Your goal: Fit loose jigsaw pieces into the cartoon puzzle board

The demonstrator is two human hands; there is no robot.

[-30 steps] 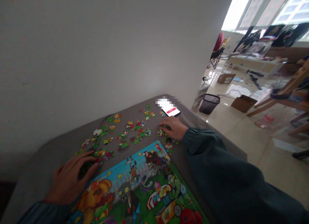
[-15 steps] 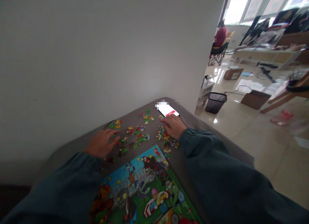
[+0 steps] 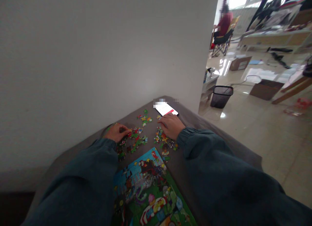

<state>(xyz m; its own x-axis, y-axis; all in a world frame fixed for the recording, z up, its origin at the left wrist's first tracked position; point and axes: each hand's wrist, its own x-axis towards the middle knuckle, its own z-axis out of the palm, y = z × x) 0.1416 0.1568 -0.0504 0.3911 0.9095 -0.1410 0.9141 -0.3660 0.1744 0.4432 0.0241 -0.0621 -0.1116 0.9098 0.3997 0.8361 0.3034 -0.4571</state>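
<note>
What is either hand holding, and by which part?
It can't be told: the left hand is at the puzzle pieces and the right hand near others, with no grip clearly visible.

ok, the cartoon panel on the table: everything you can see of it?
The cartoon panel looks thin, stiff and printed: blue sky with yellow stars along the far edge, busy figures on green below, including a red-and-white striped shape. It lies flat on the grey table, one corner pointing away. The left sleeve hides its left part; the frame cuts its near end. Neither hand touches it.
</note>
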